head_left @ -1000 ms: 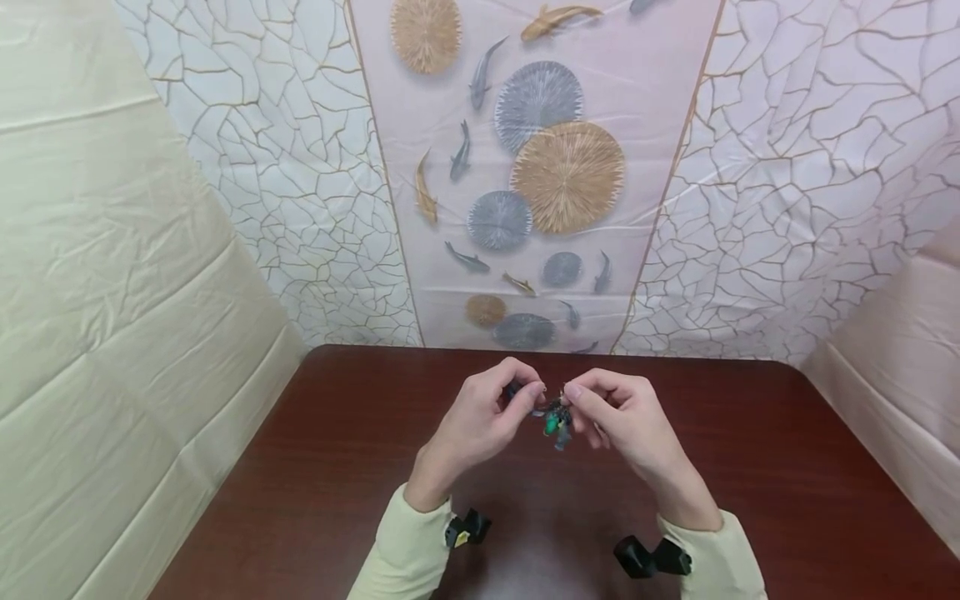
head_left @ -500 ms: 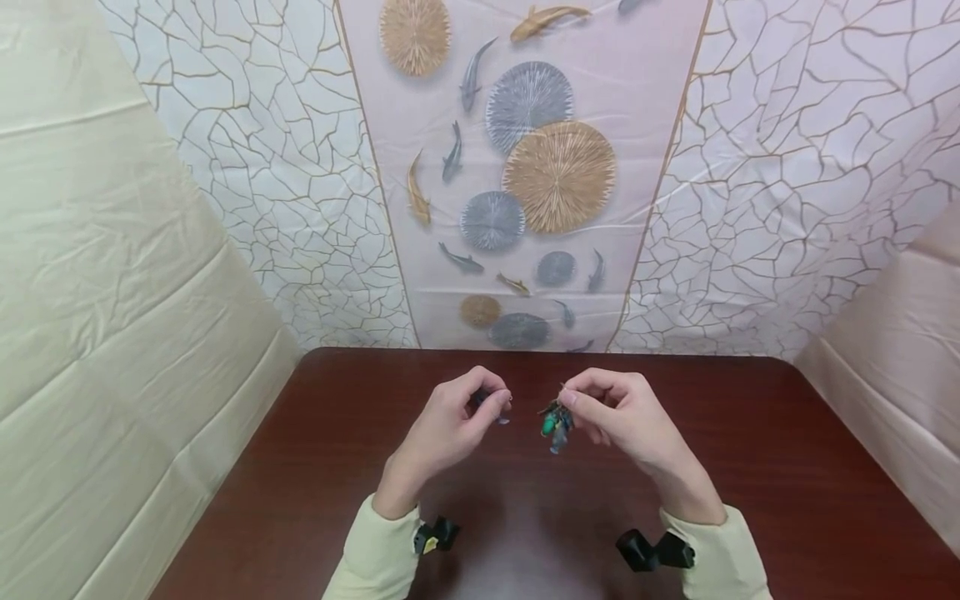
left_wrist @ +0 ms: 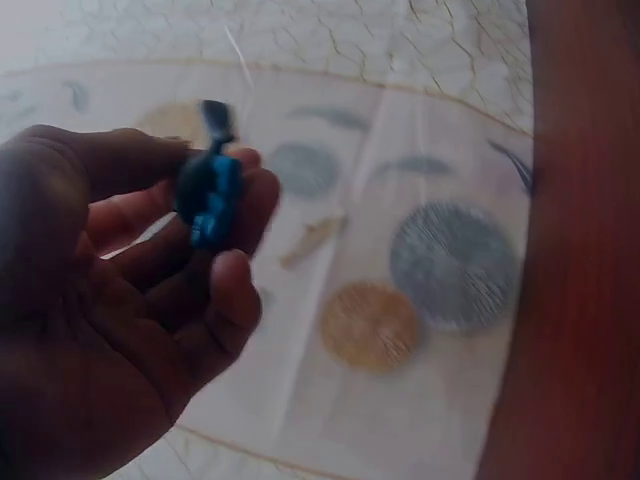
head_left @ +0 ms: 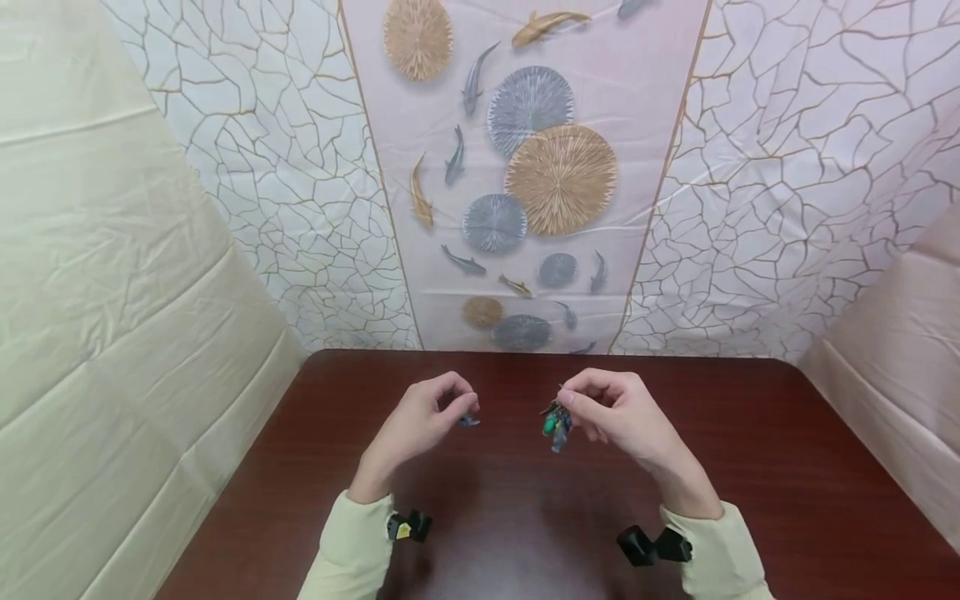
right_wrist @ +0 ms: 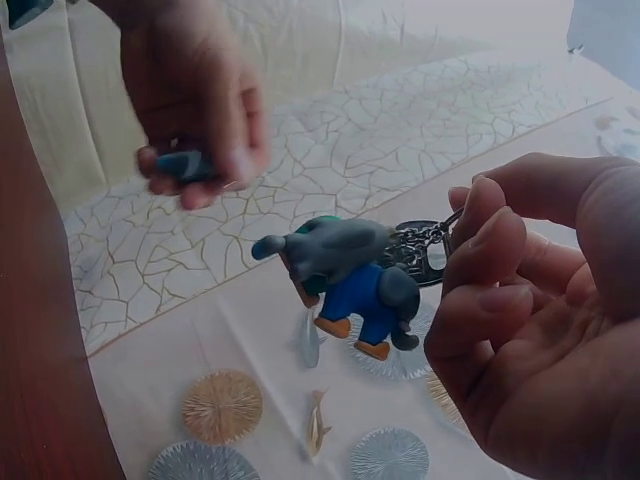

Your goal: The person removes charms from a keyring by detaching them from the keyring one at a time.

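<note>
My right hand pinches a metal ring at the top of a keychain above the dark table. In the right wrist view a small figurine hangs from its chain, with a grey trunked head, blue trousers and orange feet. Something green shows behind it, and a dark metal tag hangs by the chain. Off to the left, my left hand pinches a small blue figurine with a dark end sticking up. The fingers hide part of it. A gap separates the two hands.
A dark red-brown table lies under both hands. Behind it hangs a cloth backdrop printed with fish and round discs. Cream cloth walls the left side, with more cloth on the right. Black cameras sit at both wrists.
The left hand has moved away to the left with the blue figurine, which was next to the keychain before. The right hand has stayed nearly in place, holding the keychain.
</note>
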Demonstrator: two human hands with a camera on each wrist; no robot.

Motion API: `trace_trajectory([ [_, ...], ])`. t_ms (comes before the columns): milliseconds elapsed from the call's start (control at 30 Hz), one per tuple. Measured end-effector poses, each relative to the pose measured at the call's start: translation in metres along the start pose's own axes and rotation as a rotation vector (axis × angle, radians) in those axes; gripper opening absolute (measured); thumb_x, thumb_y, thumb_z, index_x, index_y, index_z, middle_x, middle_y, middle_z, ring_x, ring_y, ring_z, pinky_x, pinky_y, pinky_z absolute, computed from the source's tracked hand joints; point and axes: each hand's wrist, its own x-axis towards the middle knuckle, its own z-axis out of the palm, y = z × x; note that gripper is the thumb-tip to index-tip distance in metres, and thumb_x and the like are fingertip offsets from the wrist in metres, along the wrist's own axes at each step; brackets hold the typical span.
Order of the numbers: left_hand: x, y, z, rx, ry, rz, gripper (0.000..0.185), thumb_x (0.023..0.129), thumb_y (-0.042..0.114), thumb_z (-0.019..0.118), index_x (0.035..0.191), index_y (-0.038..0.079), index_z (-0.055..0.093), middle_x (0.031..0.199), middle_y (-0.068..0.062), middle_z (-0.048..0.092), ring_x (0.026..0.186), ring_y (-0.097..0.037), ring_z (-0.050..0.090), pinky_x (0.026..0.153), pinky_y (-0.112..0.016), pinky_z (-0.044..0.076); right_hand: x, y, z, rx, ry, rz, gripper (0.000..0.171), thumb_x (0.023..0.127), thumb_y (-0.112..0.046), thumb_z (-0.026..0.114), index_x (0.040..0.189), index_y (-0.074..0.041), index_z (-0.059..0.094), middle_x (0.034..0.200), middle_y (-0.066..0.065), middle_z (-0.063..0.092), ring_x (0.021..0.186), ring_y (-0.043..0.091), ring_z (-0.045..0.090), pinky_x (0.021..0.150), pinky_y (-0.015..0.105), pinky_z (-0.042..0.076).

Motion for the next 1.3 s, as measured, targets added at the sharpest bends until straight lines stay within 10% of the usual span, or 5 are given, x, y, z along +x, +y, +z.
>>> trace_trajectory([
  [233, -0.001, -0.031, -0.002, 0.011, -0.096, -0.162, 0.007, 0.096, 0.023, 0.062, 0.091, 0.02, 0.066, 0.083, 0.005, 0.07, 0.076, -0.02, 0.064, 0.064, -0.03, 0.049, 0.002, 0.004, 0.001, -0.028, -0.01, -0.007, 0.009, 0.094, -0.007, 0.063, 0.093, 0.001, 0.066, 0.06, 0.005, 0.055, 0.047, 0.015, 0.047, 0.041, 0.036, 0.039],
  [667, -0.001, -0.074, 0.001, 0.04, -0.073, -0.356, 0.012, 0.096, 0.023, 0.062, 0.09, 0.016, 0.069, 0.081, 0.005, 0.072, 0.073, -0.012, 0.062, 0.068, -0.03, 0.047, 0.003, 0.007, 0.002, -0.061, -0.012, 0.027, 0.01, 0.093, -0.01, 0.065, 0.093, -0.001, 0.068, 0.056, -0.001, 0.052, 0.048, 0.013, 0.047, 0.043, 0.034, 0.04],
  [1300, -0.004, -0.116, 0.013, 0.175, -0.126, -0.483, 0.014, 0.096, 0.024, 0.063, 0.086, 0.015, 0.066, 0.078, 0.001, 0.065, 0.07, -0.016, 0.054, 0.062, -0.029, 0.042, 0.003, 0.01, 0.0, -0.082, -0.022, 0.009, 0.009, 0.094, -0.011, 0.064, 0.092, -0.003, 0.069, 0.059, 0.005, 0.056, 0.049, 0.015, 0.05, 0.045, 0.033, 0.044],
])
